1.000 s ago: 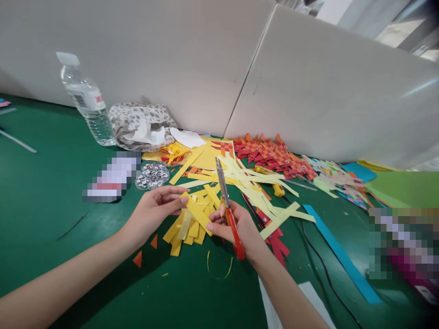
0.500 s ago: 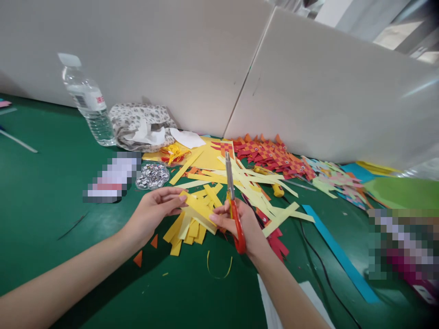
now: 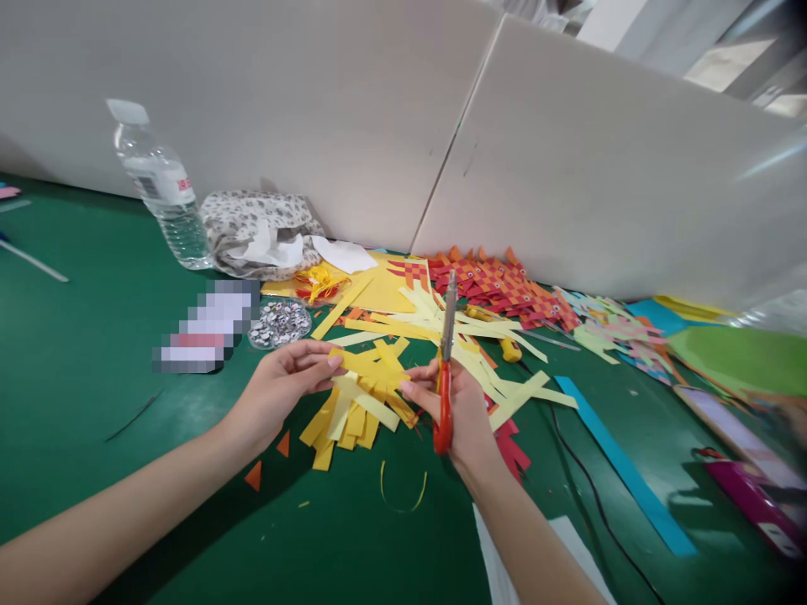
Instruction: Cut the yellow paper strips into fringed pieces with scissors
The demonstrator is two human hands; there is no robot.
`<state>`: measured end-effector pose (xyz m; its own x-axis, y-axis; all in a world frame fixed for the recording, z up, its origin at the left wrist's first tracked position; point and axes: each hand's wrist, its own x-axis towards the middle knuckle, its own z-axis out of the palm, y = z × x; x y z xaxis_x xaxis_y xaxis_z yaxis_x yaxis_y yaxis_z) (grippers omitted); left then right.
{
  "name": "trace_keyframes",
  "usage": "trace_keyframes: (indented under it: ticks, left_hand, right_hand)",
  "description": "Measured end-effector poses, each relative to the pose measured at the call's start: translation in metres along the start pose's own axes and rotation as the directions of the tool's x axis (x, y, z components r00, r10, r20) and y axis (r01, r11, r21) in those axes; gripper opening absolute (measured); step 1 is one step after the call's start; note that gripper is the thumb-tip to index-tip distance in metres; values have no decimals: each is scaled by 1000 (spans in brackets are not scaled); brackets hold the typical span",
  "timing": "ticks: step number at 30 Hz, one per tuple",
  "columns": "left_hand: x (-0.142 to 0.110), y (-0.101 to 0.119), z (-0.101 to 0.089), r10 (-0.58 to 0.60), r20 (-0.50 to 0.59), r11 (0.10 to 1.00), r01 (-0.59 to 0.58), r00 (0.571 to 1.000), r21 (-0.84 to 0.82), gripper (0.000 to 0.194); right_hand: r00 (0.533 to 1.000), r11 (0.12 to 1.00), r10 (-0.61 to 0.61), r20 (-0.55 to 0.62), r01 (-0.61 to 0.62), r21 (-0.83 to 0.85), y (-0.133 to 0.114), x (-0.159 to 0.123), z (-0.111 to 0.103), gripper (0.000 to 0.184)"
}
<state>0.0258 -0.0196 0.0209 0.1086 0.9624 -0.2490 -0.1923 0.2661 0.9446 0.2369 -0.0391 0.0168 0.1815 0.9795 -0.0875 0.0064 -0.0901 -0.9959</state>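
Observation:
My left hand pinches one end of a yellow paper strip between thumb and fingers. My right hand is closed around scissors with red handles, their blades pointing up and away from me. The right thumb and fingertips are at the strip's right end; whether they grip it is unclear. Beneath lies a heap of cut yellow strips, with a pale yellow strip across it. Two orange paper triangles rest near my left wrist.
Behind the hands lie pale strips, woven red-and-orange paper pieces and a bag of googly eyes. A water bottle stands at left by the grey partition. A blue strip and black cord lie right.
My right hand and the scissors have shifted right, the blades now more upright. The held yellow strip has turned flatter, exposing the pale strip below. My left hand has barely moved.

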Motion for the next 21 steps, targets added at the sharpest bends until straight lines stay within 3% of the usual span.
trace_keyframes:
  ticks: [21]
  left_hand:
    - [2,-3,-3,-6,65,1000,5,998,20,19]
  right_hand:
    - [987,987,-135,-87,142,77,2,2,0,34]
